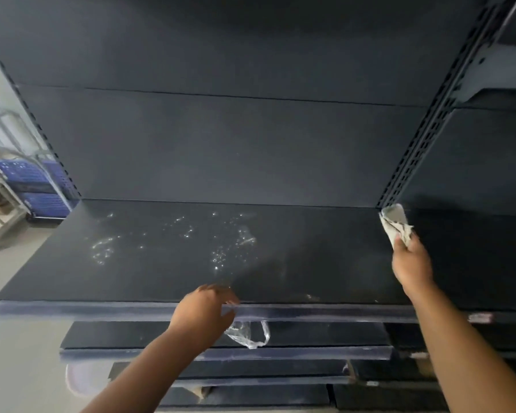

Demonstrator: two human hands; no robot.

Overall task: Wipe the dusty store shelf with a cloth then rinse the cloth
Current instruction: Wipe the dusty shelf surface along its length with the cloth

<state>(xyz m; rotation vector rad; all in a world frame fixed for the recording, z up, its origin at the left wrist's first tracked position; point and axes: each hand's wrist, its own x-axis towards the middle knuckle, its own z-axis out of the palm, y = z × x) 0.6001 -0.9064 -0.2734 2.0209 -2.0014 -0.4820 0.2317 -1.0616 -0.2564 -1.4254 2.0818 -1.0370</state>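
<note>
Shelf (161,263) corner, frame right: right hand (411,263) grips cloth (395,223); left hand (203,308), loosely curled, empty; droplets may stay unwiped.

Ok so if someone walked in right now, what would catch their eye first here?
Probably the glinting water droplets scattered over the left and middle of the dark shelf. Next, the pale cloth the right hand presses into the shelf's back right corner, then the clear plastic bag dangling below the left hand at the front edge.
</note>
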